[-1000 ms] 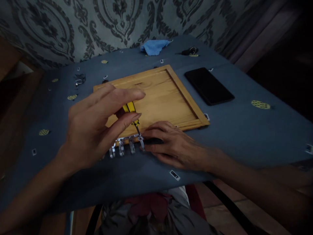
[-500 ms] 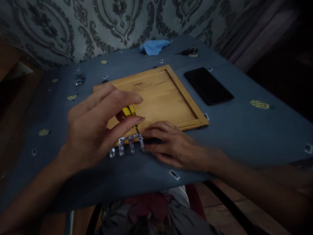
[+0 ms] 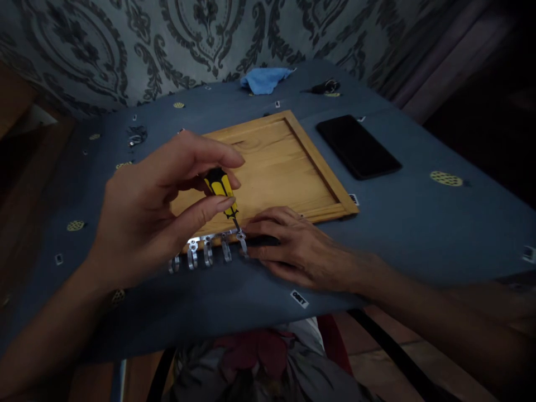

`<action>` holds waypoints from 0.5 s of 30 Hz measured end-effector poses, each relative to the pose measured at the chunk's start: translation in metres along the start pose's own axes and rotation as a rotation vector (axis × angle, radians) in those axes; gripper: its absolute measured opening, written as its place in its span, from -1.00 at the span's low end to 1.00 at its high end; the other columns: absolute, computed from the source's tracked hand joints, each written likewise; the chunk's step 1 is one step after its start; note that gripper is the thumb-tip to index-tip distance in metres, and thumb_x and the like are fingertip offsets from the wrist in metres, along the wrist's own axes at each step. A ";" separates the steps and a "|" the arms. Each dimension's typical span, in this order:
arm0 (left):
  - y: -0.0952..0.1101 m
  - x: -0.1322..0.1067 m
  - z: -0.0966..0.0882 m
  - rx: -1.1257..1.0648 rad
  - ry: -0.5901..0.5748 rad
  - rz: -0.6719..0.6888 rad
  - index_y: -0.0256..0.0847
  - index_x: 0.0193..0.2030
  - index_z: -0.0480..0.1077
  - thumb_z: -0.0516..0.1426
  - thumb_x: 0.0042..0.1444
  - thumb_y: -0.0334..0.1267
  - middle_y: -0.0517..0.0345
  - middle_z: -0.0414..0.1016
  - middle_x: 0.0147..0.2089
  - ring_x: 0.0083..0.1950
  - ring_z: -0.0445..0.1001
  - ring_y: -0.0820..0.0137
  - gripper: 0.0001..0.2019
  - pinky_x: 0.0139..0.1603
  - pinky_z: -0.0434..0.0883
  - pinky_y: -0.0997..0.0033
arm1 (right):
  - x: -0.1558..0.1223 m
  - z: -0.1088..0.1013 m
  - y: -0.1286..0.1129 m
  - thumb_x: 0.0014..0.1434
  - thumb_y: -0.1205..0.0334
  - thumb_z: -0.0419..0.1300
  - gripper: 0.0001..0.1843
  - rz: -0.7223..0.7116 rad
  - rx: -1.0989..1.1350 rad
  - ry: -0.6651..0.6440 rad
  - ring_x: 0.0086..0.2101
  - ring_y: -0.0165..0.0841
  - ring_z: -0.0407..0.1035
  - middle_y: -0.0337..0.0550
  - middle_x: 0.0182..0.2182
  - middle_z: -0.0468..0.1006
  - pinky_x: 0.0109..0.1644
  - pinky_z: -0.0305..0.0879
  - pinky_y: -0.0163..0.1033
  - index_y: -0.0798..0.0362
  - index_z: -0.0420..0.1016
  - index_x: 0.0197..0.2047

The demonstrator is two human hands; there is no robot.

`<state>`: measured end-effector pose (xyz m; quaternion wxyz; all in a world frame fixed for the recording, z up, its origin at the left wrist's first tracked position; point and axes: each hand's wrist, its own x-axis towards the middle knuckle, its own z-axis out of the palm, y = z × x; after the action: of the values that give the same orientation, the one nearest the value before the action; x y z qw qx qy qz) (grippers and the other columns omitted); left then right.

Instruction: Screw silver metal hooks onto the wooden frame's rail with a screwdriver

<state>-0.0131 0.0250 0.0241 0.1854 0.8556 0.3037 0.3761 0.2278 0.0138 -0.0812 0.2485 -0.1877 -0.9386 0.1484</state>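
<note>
My left hand (image 3: 154, 206) pinches the black-and-yellow handle of a small screwdriver (image 3: 223, 192), held upright with its tip down on a metal hook rail (image 3: 209, 248) at the near edge of a wooden panel (image 3: 272, 167). My right hand (image 3: 293, 245) lies flat on the blue tablecloth, fingers pressed against the right end of the hook rail and the panel's edge. The rail carries several silver hooks that hang toward me.
A black phone (image 3: 357, 146) lies right of the panel. A blue cloth (image 3: 263, 79) and a dark key-like object (image 3: 324, 87) sit at the far edge. A small metal part (image 3: 136, 135) lies at the far left. A patterned wall rises behind the table (image 3: 419, 223).
My left hand has shifted left and rolled its fingers round the screwdriver handle, so more of the handle and another hook on the rail show. My right hand has stayed put.
</note>
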 end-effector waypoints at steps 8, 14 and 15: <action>-0.002 0.002 0.007 0.214 0.067 0.036 0.01 -0.03 0.45 0.24 0.25 -0.31 0.25 0.58 -0.11 -0.13 0.57 0.38 -0.80 -0.20 0.60 0.38 | 0.000 -0.002 0.000 0.36 0.30 0.10 -0.72 -0.013 0.003 -0.010 0.12 -0.11 0.21 0.04 0.12 0.47 0.21 0.27 0.09 0.08 0.56 0.05; 0.001 -0.001 0.006 0.246 0.106 -0.003 0.03 -0.01 0.45 0.28 0.21 -0.28 0.29 0.59 -0.10 -0.19 0.58 0.36 -0.77 -0.20 0.57 0.28 | 0.000 0.000 0.000 0.36 0.29 0.11 -0.72 -0.015 0.001 0.000 0.15 -0.10 0.20 0.05 0.13 0.46 0.23 0.24 0.11 0.09 0.56 0.05; 0.001 -0.002 0.004 0.213 0.104 -0.022 0.03 0.00 0.44 0.28 0.20 -0.32 0.30 0.59 -0.08 -0.16 0.60 0.35 -0.74 -0.17 0.59 0.27 | 0.000 0.000 0.000 0.35 0.30 0.10 -0.72 -0.013 -0.003 0.002 0.15 -0.10 0.20 0.04 0.13 0.47 0.23 0.24 0.11 0.07 0.56 0.05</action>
<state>-0.0102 0.0224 0.0212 0.0815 0.8463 0.3605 0.3836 0.2275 0.0141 -0.0813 0.2501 -0.1823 -0.9398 0.1452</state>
